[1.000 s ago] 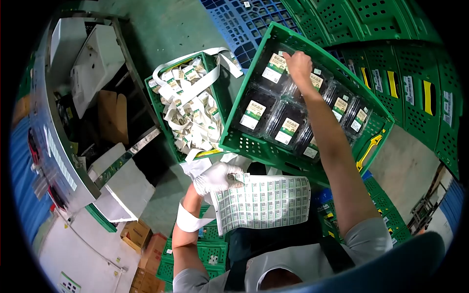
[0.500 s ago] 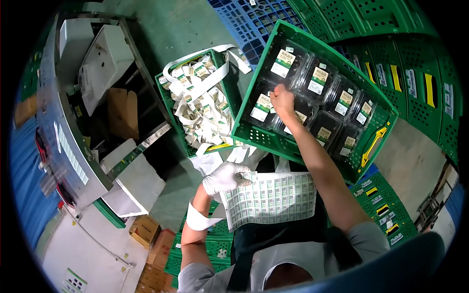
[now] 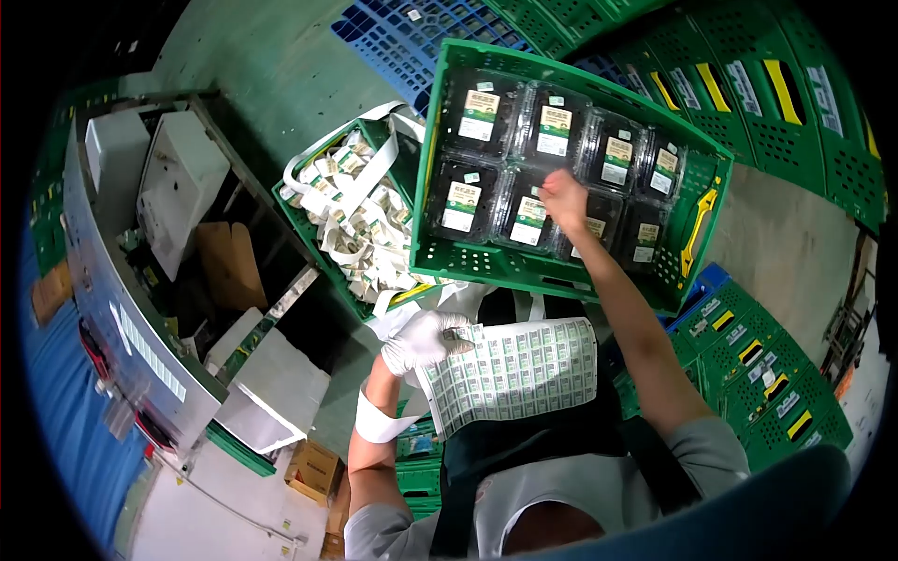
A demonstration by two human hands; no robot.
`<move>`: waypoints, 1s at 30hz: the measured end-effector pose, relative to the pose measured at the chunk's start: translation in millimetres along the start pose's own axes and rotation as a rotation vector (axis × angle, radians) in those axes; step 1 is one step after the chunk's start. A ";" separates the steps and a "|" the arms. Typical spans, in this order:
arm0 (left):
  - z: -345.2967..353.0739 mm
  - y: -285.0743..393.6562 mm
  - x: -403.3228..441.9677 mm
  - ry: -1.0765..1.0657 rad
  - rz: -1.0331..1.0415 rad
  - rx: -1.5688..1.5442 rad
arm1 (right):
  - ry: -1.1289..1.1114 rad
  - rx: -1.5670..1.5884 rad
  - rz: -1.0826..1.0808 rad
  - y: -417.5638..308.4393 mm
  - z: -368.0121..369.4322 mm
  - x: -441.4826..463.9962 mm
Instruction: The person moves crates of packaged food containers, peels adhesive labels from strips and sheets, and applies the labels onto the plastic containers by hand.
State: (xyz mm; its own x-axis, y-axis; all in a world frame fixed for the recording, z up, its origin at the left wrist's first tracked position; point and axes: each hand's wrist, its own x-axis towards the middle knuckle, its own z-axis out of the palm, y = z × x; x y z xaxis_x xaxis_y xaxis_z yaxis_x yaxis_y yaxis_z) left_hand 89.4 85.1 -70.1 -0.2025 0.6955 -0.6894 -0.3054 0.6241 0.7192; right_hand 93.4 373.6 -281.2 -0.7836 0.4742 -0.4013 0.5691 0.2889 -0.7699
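My left hand [image 3: 426,342], in a white glove, grips the upper left corner of a sheet of small printed stickers [image 3: 514,369]. The sheet hangs in front of my apron. A white band [image 3: 379,418] loops around my left forearm. My bare right hand [image 3: 567,201] is over a clear-lidded dark pack [image 3: 527,222] in the front row of a green crate [image 3: 580,292]. Its fingers are pinched together beside a small sticker on that lid; whether anything is between them is hidden. Other packs, such as the front-left pack [image 3: 463,201], carry a large label and a small sticker.
Left of the crate, a green bin [image 3: 309,238] is heaped with labels on white strips. Further left stands a metal-framed bench [image 3: 201,374] with white foam boxes [image 3: 182,187]. Stacked green crates [image 3: 748,84] line the right, and a blue pallet [image 3: 449,37] lies behind.
My right hand has shifted from the front-left pack to the pack on its right. A small sticker shows on the front-left lid. The view has turned slightly; my left hand still holds the sheet.
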 end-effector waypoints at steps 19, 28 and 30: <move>16.0 59.9 71.3 -0.175 0.045 0.281 | -0.072 -0.209 -0.256 67.0 -101.6 -4.3; 36.5 107.2 91.7 -0.214 -0.007 0.371 | -0.179 -0.278 -0.059 14.7 -140.1 -49.4; 42.2 120.4 96.1 -0.152 0.074 0.384 | -0.618 0.208 0.098 -32.1 -172.0 -79.3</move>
State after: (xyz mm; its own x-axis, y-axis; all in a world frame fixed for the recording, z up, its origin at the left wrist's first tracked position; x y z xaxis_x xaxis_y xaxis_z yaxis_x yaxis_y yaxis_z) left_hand 72.4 242.1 -46.2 -0.0626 0.7699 -0.6351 0.0793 0.6382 0.7658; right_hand 180.1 469.8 -139.3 -0.7646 -0.0927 -0.6377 0.6337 0.0722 -0.7702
